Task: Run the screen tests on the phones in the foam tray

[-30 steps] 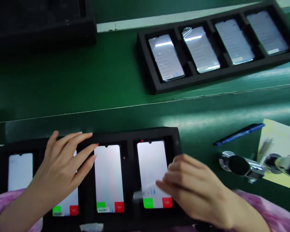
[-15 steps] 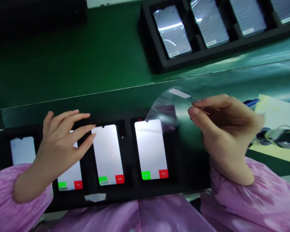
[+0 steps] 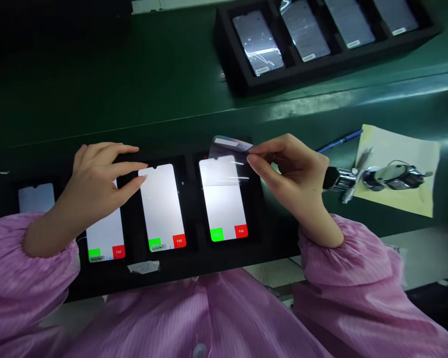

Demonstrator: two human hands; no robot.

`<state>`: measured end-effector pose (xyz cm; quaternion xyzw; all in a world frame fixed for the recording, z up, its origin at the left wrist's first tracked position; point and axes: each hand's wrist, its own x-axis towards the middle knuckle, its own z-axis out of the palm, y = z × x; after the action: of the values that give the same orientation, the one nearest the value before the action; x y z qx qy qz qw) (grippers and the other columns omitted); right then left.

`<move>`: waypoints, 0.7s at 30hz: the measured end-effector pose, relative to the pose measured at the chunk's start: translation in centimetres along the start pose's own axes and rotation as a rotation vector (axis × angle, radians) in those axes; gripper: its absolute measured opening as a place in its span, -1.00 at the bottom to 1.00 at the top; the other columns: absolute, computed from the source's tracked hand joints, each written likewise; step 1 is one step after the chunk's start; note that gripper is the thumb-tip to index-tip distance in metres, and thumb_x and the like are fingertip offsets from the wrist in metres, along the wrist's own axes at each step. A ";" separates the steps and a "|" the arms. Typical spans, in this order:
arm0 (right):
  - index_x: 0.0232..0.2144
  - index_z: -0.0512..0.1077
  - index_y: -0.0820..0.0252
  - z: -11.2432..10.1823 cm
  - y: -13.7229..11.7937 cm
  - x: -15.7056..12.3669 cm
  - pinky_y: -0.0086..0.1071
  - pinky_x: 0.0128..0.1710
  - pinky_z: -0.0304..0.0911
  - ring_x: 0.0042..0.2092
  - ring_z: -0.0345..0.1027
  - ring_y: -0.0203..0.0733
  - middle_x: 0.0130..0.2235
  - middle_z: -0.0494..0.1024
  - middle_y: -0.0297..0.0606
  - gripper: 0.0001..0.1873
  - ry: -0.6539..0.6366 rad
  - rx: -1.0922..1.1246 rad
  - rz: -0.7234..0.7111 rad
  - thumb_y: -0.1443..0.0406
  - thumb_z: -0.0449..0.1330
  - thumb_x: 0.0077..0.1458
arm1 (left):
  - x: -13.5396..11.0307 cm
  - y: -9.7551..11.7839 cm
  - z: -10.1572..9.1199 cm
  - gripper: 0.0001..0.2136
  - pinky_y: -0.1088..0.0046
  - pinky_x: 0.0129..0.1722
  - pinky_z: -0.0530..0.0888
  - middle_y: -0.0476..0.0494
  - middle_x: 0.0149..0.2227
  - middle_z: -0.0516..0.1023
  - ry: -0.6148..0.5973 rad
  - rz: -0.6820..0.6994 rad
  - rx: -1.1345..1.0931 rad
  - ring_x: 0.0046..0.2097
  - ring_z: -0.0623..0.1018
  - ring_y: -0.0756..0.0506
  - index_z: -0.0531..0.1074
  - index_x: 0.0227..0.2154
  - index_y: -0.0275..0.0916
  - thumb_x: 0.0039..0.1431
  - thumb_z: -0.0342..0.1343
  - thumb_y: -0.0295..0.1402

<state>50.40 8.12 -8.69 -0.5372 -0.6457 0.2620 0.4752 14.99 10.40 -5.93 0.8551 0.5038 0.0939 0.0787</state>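
A black foam tray (image 3: 194, 258) in front of me holds several phones with lit white screens and green and red buttons. My left hand (image 3: 97, 184) rests open with spread fingers on the tray, over the second phone (image 3: 105, 238) and touching the edge of the third phone (image 3: 160, 206). My right hand (image 3: 294, 174) pinches a clear protective film (image 3: 229, 146) by its tab. The film is peeled back and folded over the top of the rightmost phone (image 3: 224, 199).
A second black tray (image 3: 246, 84) with several phones lies at the back on the green belt. To the right, a yellow paper (image 3: 414, 149) bears a metal tool (image 3: 381, 176), with a blue pen (image 3: 339, 141) beside it. A scrap of tape (image 3: 144, 267) sticks to the near tray's front edge.
My right hand pulled the film off the rightmost phone from its bottom, lifted it, and has now brought it down over the phone's top. The left hand stayed put.
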 end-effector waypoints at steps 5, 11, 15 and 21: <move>-0.29 0.57 0.08 0.3 -0.1 -1.1 -0.27 -0.35 0.36 -0.30 0.42 -0.25 -0.27 0.57 -0.30 -0.98 -0.017 0.016 -0.076 0.32 0.35 0.22 | 0.4 0.3 -0.1 -0.70 -0.17 0.40 0.28 0.19 0.14 0.57 0.055 0.010 -0.045 0.31 0.44 -0.20 0.64 -0.17 -0.15 0.47 0.04 -0.14; -0.27 0.58 0.10 0.2 -0.8 -2.4 -0.33 -0.37 0.34 -0.34 0.38 -0.31 -0.21 0.58 -0.29 -0.97 -0.024 -0.035 -0.133 0.34 0.34 0.22 | -1.5 1.9 -0.1 -0.83 -0.13 0.36 0.38 0.08 -0.20 0.68 0.151 0.086 -0.049 0.01 0.65 -0.13 0.60 -0.26 -0.16 0.43 0.11 -0.32; -0.29 0.55 0.11 -0.5 -2.1 -3.7 -0.36 -0.40 0.34 -0.38 0.37 -0.34 -0.21 0.59 -0.30 -0.95 -0.098 -0.067 -0.177 0.35 0.30 0.26 | -4.2 3.5 -1.4 -0.93 -0.02 0.33 0.47 0.11 -0.25 0.68 0.139 0.221 -0.153 -0.21 0.67 0.00 0.54 -0.22 -0.13 0.37 0.18 -0.44; -0.22 0.56 0.16 -1.3 -2.8 -4.4 -0.40 -0.31 0.42 -0.23 0.52 -0.29 -0.13 0.59 -0.21 -0.82 -0.554 -0.220 -0.257 0.45 0.16 0.33 | -7.7 5.3 -2.8 -0.86 0.29 0.44 0.37 0.16 -0.22 0.70 0.089 0.209 -0.227 -0.17 0.68 0.09 0.54 -0.17 -0.12 0.36 0.17 -0.50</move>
<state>50.21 2.99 -7.22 -0.4074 -0.8375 0.2648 0.2499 15.12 1.27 -2.62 0.8836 0.4011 0.1955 0.1421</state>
